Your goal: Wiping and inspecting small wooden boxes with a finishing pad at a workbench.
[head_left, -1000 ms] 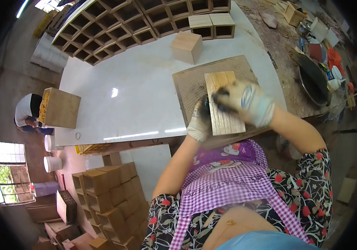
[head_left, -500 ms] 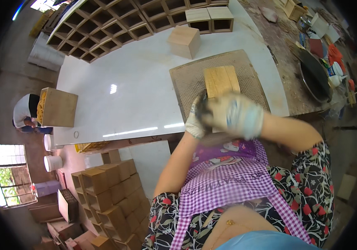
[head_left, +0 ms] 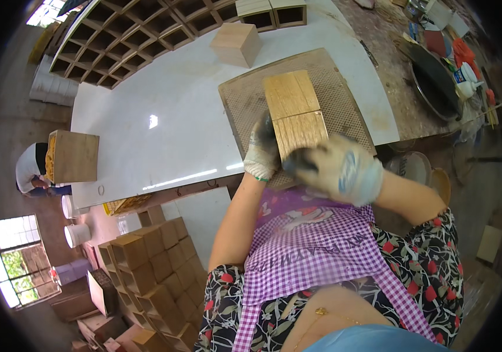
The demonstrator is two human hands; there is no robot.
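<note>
Two wooden blocks (head_left: 292,94) with golden, grained tops lie end to end on a perforated mat (head_left: 345,102), the nearer one looking glossier. My left hand (head_left: 261,149), in a white knit glove with dark fingers, grips the nearer block's left side, fingers partly hidden. My right hand (head_left: 336,173), gloved alike, is curled at that block's near end; its dark fingertip area is blurred, and I cannot tell whether it holds a pad or is just stained glove.
A white table (head_left: 145,141) carries joined open cubes (head_left: 139,35), a pale cube (head_left: 233,44) and a larger box (head_left: 78,155). Right: cluttered workbench (head_left: 415,129) with a dark basin (head_left: 424,70). Below-left: stacked boxes (head_left: 148,261), white buckets (head_left: 77,234). A co-worker (head_left: 31,167) bends at far left.
The view has shifted, so the table and mat sit higher in it. My right hand has moved from the blocks' middle toward the near end, uncovering most of both tops.
</note>
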